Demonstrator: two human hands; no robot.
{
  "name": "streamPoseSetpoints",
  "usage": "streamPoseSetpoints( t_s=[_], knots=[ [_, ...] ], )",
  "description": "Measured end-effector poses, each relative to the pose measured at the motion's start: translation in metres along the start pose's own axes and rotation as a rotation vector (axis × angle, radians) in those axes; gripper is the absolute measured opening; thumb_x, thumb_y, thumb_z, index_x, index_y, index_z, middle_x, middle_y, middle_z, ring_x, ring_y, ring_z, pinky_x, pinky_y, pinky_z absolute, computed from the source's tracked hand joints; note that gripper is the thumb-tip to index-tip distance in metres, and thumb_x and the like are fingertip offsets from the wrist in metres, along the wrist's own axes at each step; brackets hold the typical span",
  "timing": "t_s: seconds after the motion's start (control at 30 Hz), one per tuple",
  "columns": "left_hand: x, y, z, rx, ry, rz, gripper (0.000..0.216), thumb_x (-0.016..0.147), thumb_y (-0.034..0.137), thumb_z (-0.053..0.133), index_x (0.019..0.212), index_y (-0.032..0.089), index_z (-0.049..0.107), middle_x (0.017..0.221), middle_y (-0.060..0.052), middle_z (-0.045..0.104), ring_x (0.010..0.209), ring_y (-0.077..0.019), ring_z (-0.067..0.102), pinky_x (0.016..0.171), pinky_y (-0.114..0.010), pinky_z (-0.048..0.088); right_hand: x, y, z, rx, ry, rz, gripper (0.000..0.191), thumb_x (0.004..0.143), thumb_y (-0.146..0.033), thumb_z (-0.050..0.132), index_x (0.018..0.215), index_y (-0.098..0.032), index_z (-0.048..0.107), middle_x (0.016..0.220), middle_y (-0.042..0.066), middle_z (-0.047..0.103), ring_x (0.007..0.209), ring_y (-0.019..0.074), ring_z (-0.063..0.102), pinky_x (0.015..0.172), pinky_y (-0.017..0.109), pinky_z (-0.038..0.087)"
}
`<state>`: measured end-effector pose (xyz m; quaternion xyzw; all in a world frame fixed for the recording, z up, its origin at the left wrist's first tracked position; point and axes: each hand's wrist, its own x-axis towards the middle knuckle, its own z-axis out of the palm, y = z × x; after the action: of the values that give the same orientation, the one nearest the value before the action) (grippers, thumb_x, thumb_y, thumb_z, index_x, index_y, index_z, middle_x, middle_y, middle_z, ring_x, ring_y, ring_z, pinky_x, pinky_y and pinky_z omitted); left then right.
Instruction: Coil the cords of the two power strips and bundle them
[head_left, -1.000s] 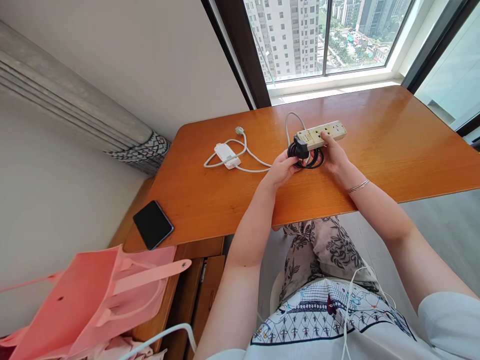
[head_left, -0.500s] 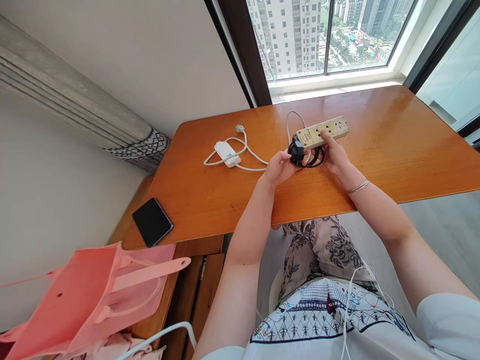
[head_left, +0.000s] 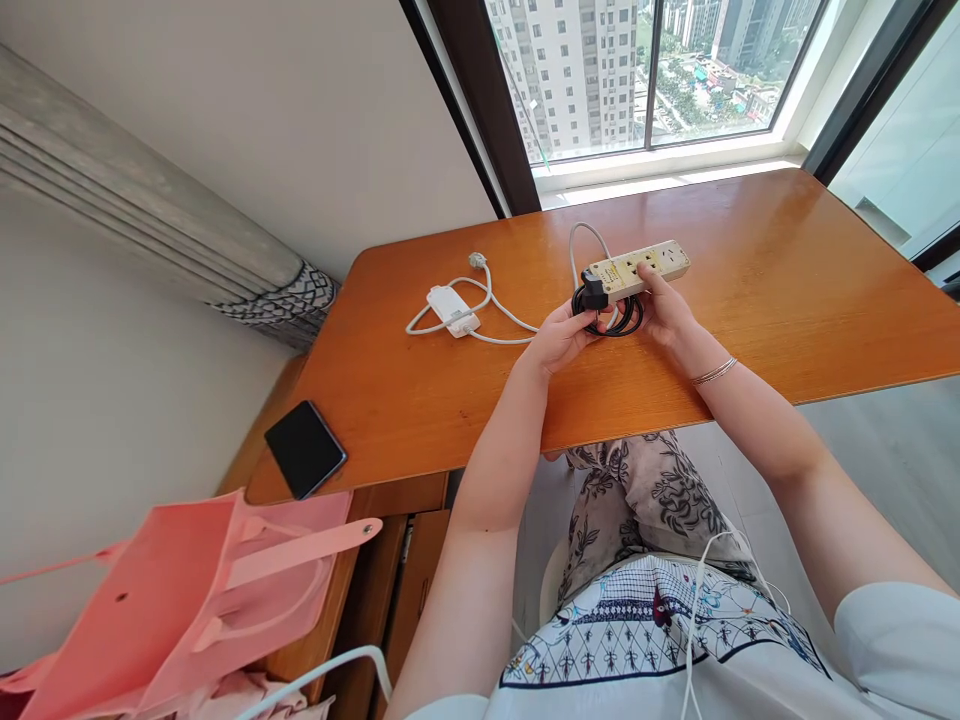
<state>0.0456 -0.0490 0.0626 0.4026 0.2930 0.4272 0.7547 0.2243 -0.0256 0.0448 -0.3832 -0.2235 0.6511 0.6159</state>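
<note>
Above the wooden table (head_left: 420, 400), a beige power strip (head_left: 667, 260) slants up to the right, its sockets facing up. My right hand (head_left: 670, 312) grips it from the near side, thumb on its top face. Fingers of my left hand (head_left: 561, 342) are closed on a black plug (head_left: 594, 291) at the strip's left end. Coiled black cord (head_left: 628, 330) hangs just below the strip, between both hands. A white power adapter (head_left: 450, 308) lies to the left on the table. Its white cable (head_left: 506, 341) runs toward my left hand, and a white loop rises behind the strip.
A dark tablet or phone (head_left: 306, 450) lies at the table's left front corner. Below that corner is an open pink bag (head_left: 180, 590). A window (head_left: 592, 90) borders the far edge. A white cord (head_left: 697, 610) hangs over my shirt.
The black plug has turned slightly in my left hand. The strip sits marginally lower and further left, with a slight shift of the whole view. Both hands keep their hold.
</note>
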Motion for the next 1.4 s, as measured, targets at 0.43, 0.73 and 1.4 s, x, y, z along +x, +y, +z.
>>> streamPoseSetpoints(
  t_s=[0.43, 0.73, 1.4],
  knots=[
    [0.005, -0.002, -0.004, 0.083, -0.016, 0.036, 0.031, 0.060, 0.008, 0.064, 0.090, 0.016, 0.066, 0.092, -0.003, 0.072, 0.067, -0.0119, 0.059, 0.075, -0.030, 0.050, -0.004, 0.001, 0.000, -0.062, 0.039, -0.137, 0.053, 0.076, -0.056, 0.084, 0.110, -0.019, 0.066, 0.094, 0.004, 0.074, 0.086, 0.0194, 0.071, 0.069, 0.030, 0.065],
    [0.012, -0.006, -0.014, 0.087, 0.027, -0.022, 0.036, 0.083, 0.049, 0.073, 0.100, 0.019, 0.066, 0.089, -0.005, 0.072, 0.071, -0.0166, 0.066, 0.073, -0.032, 0.052, -0.006, 0.002, 0.001, -0.099, 0.011, -0.180, 0.052, 0.075, -0.053, 0.085, 0.108, -0.020, 0.065, 0.100, 0.005, 0.073, 0.092, 0.0197, 0.071, 0.073, 0.031, 0.066],
    [0.012, -0.006, -0.016, 0.278, 0.151, -0.020, 0.037, 0.076, 0.030, 0.086, 0.102, 0.014, 0.065, 0.099, -0.008, 0.076, 0.091, -0.0203, 0.074, 0.089, -0.039, 0.062, -0.004, 0.004, -0.002, -0.146, 0.004, -0.185, 0.054, 0.075, -0.052, 0.084, 0.115, -0.025, 0.061, 0.110, 0.005, 0.074, 0.107, 0.0250, 0.073, 0.082, 0.042, 0.068]
  ],
)
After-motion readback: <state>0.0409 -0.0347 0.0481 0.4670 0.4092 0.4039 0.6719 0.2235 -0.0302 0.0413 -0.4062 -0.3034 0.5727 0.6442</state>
